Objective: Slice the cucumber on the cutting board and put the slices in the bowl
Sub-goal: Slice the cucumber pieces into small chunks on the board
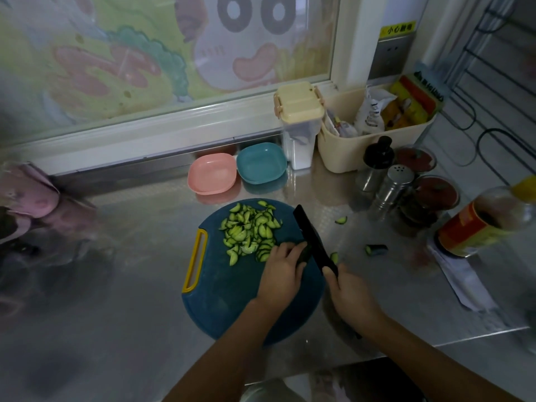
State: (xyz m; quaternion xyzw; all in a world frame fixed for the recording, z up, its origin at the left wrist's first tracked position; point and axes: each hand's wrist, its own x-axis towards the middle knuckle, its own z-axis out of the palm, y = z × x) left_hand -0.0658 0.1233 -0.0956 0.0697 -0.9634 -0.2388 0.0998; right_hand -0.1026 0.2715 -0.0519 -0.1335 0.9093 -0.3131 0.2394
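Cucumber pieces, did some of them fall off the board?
Yes. Three cucumber bits lie on the metal counter right of the cutting board: one near the shaker, one beside the knife, one farther right. The pile of slices sits on the board.

The left hand (280,274), over the cutting board (232,300), and the right hand (352,297), just right of the board, are both bare. The two forearms (229,346) are bare too, up to the lower picture edge. Below the board, between the forearms, a pale blurred patch (269,391) shows; whether it is clothing I cannot tell.
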